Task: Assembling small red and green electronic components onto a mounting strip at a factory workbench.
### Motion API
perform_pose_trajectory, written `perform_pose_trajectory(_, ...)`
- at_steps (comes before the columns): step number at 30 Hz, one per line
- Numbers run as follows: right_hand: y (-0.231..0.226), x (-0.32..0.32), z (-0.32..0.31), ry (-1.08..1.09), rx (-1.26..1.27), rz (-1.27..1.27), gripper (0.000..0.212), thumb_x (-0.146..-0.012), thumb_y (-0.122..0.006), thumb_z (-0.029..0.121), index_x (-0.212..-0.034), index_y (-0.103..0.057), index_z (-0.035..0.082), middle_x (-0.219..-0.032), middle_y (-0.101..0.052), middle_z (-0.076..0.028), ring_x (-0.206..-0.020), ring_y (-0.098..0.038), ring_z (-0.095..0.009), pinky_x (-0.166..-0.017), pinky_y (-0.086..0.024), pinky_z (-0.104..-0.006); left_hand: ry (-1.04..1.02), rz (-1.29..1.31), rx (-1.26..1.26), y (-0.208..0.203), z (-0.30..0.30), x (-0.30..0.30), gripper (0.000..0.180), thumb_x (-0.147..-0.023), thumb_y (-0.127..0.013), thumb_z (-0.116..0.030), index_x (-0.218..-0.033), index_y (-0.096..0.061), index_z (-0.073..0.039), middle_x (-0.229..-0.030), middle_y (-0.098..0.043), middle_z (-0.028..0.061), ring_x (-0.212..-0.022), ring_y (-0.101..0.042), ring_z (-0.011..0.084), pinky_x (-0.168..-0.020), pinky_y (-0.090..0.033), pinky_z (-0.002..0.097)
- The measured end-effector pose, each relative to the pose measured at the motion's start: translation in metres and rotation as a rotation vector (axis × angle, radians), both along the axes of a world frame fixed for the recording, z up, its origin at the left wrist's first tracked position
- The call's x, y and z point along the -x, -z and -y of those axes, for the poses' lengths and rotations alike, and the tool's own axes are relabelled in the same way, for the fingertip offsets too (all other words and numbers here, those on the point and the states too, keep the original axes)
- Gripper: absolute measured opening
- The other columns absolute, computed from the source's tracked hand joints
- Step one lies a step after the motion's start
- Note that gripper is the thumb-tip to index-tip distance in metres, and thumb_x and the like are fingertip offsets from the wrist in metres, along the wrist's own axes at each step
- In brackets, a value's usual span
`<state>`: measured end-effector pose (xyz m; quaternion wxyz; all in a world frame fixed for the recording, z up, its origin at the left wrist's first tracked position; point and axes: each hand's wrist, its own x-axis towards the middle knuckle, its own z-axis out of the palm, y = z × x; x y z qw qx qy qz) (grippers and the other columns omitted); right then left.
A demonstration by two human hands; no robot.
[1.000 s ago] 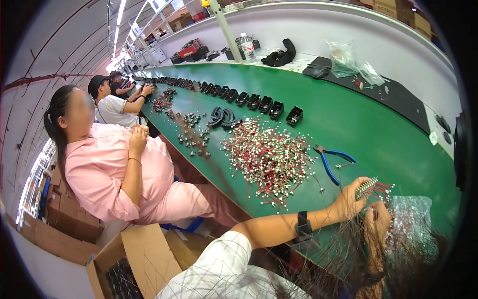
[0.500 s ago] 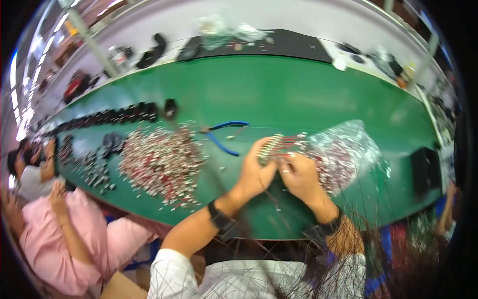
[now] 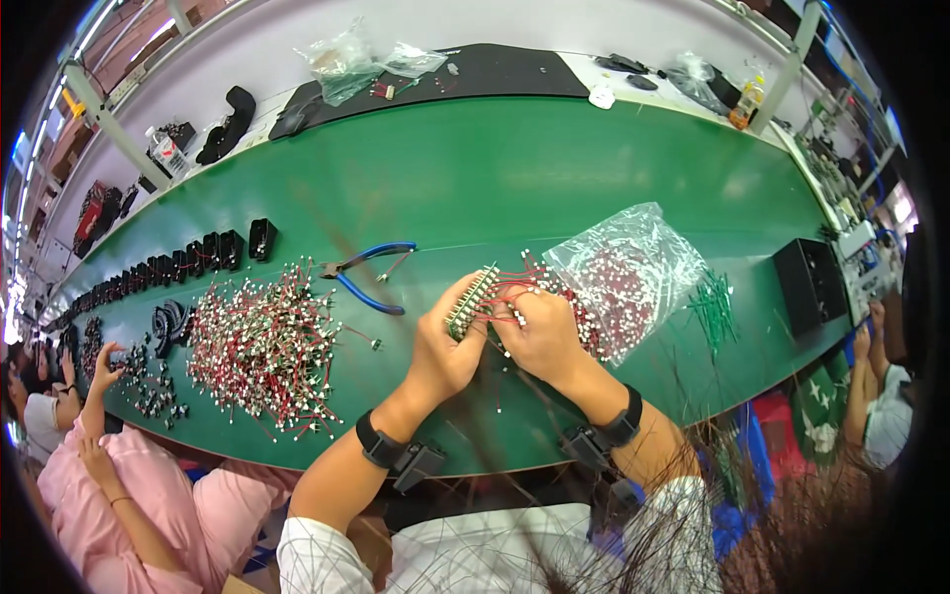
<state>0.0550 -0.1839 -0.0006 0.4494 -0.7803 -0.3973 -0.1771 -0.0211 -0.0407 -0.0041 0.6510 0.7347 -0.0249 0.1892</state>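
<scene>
In the head view, your left hand (image 3: 447,342) is curled round a strip of small green-and-white connectors (image 3: 473,302), held up at a tilt over the near half of the green desk (image 3: 594,158). Your right hand (image 3: 542,335), just beside it, has its fingers drawn together on the red wires (image 3: 503,315) that run from the strip; you cannot see how many it pinches. To your left lie blue-handled pliers (image 3: 368,297), jaws apart, and a big heap of wired connectors (image 3: 262,346). Just beyond your right hand, a clear plastic bag (image 3: 638,282) lies over more red-and-white pieces, with green wires (image 3: 714,305) to its right.
</scene>
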Motion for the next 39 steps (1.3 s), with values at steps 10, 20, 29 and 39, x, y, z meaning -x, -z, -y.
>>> perform_pose_trajectory(10, 0.000, 0.002, 0.000, -0.060, -0.024, -0.001, 0.010, -0.084, -0.068, 0.010, -0.083, -0.063, 0.002, -0.077, -0.068, -0.015, -0.068, -0.066, -0.035, -0.058, -0.054, -0.0435, -0.041, 0.058, -0.087, 0.002, 0.001, -0.002, 0.045, -0.091, -0.058, 0.004, -0.136, -0.052, 0.006, -0.121, -0.066, 0.0163, -0.109, -0.064, 0.0187, -0.095, -0.050, 0.0307)
perform_pose_trajectory(20, 0.003, 0.002, -0.004, -0.092, -0.025, 0.004, 0.013, -0.081, -0.071, 0.011, -0.088, -0.064, 0.002, -0.080, -0.068, -0.016, -0.069, -0.067, -0.036, -0.059, -0.053, -0.0438, -0.068, 0.166, -0.245, 0.000, -0.008, 0.001, 0.050, -0.084, -0.058, 0.005, -0.134, -0.054, 0.005, -0.125, -0.063, 0.0240, -0.115, -0.064, 0.0358, -0.098, -0.050, 0.0377)
perform_pose_trajectory(29, 0.010, -0.003, 0.017, -0.005, -0.043, 0.025, 0.008, -0.088, -0.067, 0.003, -0.095, -0.064, -0.001, -0.083, -0.066, -0.016, -0.072, -0.065, -0.028, -0.067, -0.051, -0.0363, 0.008, 0.234, -0.234, 0.004, 0.006, -0.008, 0.065, -0.078, -0.056, 0.008, -0.142, -0.047, 0.002, -0.139, -0.053, 0.0252, -0.130, -0.052, 0.0408, -0.109, -0.042, 0.0422)
perform_pose_trajectory(39, 0.015, 0.000, 0.002, -0.065, -0.128, -0.009, 0.005, -0.088, -0.064, -0.002, -0.093, -0.062, -0.002, -0.076, -0.061, -0.010, -0.058, -0.052, -0.018, -0.055, -0.042, -0.0315, 0.038, 0.207, -0.209, 0.005, -0.002, 0.000, 0.070, -0.075, -0.052, 0.011, -0.144, -0.042, 0.004, -0.142, -0.049, 0.0268, -0.133, -0.047, 0.0425, -0.113, -0.039, 0.0440)
